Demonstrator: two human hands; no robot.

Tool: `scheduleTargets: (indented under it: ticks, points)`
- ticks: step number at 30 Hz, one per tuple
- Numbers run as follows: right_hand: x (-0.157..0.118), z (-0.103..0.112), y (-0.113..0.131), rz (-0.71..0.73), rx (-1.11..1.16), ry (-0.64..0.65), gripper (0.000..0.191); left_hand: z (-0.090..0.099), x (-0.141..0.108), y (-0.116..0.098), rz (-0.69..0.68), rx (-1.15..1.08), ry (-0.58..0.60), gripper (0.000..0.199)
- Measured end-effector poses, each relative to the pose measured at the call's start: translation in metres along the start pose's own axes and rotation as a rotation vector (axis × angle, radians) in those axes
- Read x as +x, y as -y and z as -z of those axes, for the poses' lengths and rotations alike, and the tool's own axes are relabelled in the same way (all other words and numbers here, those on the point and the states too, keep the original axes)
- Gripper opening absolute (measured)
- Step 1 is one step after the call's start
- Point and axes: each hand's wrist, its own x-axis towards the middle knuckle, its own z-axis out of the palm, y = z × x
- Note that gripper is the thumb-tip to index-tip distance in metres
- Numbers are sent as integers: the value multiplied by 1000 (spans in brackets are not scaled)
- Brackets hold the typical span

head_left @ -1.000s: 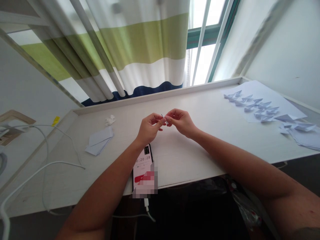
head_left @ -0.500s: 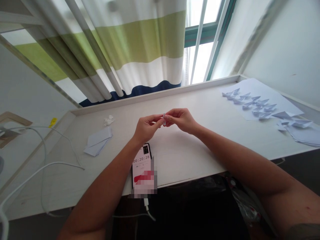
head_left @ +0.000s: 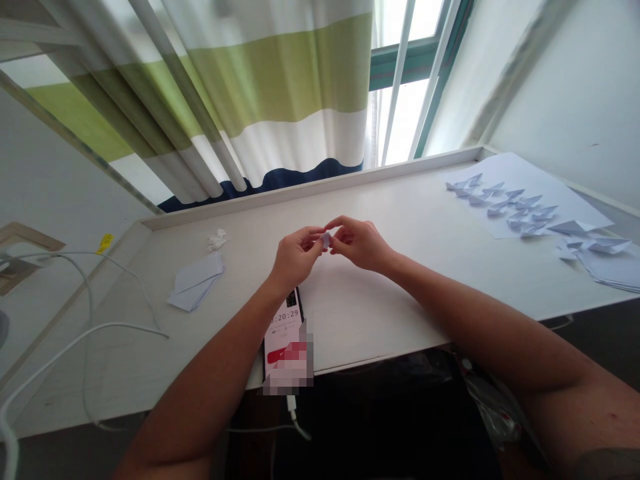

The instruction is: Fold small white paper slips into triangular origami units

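A small folded piece of white paper (head_left: 326, 240) is held up between my two hands, above the middle of the white table. My left hand (head_left: 296, 257) pinches it from the left with thumb and fingers. From the right, my right hand (head_left: 361, 244) has its fingertips on the paper's edge, the index finger arched over the top. A phone (head_left: 285, 333) showing a running timer lies below my left wrist, partly covered by my forearm.
Several folded paper shapes (head_left: 520, 207) stand on a white sheet at the right, near a paper stack (head_left: 613, 268). Paper slips (head_left: 196, 281), crumpled paper (head_left: 217, 240) and white cables (head_left: 125, 327) lie at the left. A raised rim (head_left: 300, 193) runs along the back.
The small paper has turned so that more of its flat face shows. My right hand's index finger has lifted and arched, and its fingers are a little more spread.
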Motion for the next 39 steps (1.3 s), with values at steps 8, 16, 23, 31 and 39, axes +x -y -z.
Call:
scheduleTargets:
  ticks: [8,16,23,31,39]
  points:
    - [1,-3,-2,18,-5,-58,10,-2,1,-6,119,-176,-12,24]
    - [1,-1,4,96,163,-104,17,0,4,-13,198,-356,-94,22]
    - [4,-2,-1,-30,409,-86,45,2,4,-12,124,-324,-82,51]
    - [4,-1,0,-53,348,-85,43,0,2,-12,125,-275,24,54]
    - [4,0,-1,-29,280,-31,47,9,6,-11,42,-107,9,44]
